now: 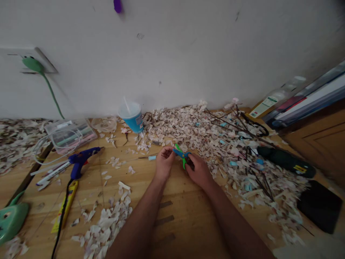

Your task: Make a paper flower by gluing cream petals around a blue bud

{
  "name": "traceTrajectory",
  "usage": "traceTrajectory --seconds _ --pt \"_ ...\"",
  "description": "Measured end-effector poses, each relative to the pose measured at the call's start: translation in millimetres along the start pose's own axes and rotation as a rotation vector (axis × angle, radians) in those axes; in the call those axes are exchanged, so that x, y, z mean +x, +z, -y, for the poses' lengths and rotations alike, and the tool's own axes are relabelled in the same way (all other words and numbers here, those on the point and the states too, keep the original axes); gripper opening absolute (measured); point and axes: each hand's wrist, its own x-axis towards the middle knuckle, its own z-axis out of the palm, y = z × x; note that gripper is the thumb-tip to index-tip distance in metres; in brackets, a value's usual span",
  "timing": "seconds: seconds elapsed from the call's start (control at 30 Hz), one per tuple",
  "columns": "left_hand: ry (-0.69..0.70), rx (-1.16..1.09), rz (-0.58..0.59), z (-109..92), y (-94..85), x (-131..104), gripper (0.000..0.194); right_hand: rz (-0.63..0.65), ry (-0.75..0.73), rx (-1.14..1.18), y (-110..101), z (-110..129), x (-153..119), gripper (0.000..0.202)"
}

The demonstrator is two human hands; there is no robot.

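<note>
My right hand (198, 167) is closed on the handles of small blue and green scissors (182, 154), over the middle of the wooden table (188, 216). Close to the scissors' blades is my left hand (165, 162), its fingers pinched together; whatever lies between them is too small to make out. A thin stick with a light blue piece (152, 158) lies on the wood just left of my left hand. Behind both hands spreads a wide heap of pale dried petals (172, 124).
At the left lie a blue glue gun (78, 163), a yellow package (66, 205) and a clear pen case (72, 133). A blue cup (132, 117) stands by the wall. Branches (242, 131), a dark green object (285, 162) and a bottle (275, 99) are at the right.
</note>
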Motion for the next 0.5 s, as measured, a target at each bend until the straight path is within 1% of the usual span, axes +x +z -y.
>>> traceTrajectory --seconds 0.23,0.4,0.5 --pt "-0.005 0.039 0.004 -2.8 1.6 1.2 0.024 0.005 0.008 0.022 -3.8 5.3 2.5 0.023" --pt "-0.002 0.059 0.008 -2.5 -0.7 3.4 0.023 0.015 0.008 0.027 -4.8 5.6 2.9 0.025" --pt "-0.009 0.080 0.030 -6.1 -2.7 4.3 0.023 0.015 0.004 0.033 -4.4 4.0 2.8 0.025"
